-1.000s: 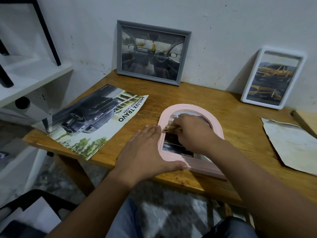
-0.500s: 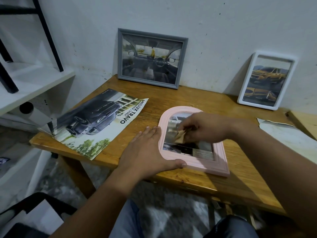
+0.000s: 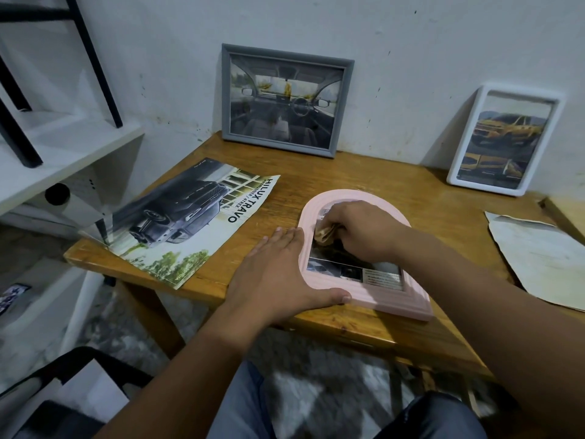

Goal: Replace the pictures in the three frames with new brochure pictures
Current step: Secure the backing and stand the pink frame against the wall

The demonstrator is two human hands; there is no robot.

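Note:
A pink arched frame lies flat near the table's front edge, with a brochure picture under its glass. My left hand rests flat beside the frame's left edge, thumb against its lower border. My right hand is over the glass and grips a small crumpled tan cloth pressed to the upper left of the pane. A grey frame with a car-interior picture leans on the wall. A white frame with yellow cars leans at the right. A truck brochure lies at the left.
The wooden table stands against a white wall. A worn sheet of paper lies at the right edge. White shelves with black bars stand to the left. My knees are under the table's front edge.
My right hand with the cloth has slid over the glass, out to the middle and back toward the upper left. My left hand has stayed in place on the frame's edge.

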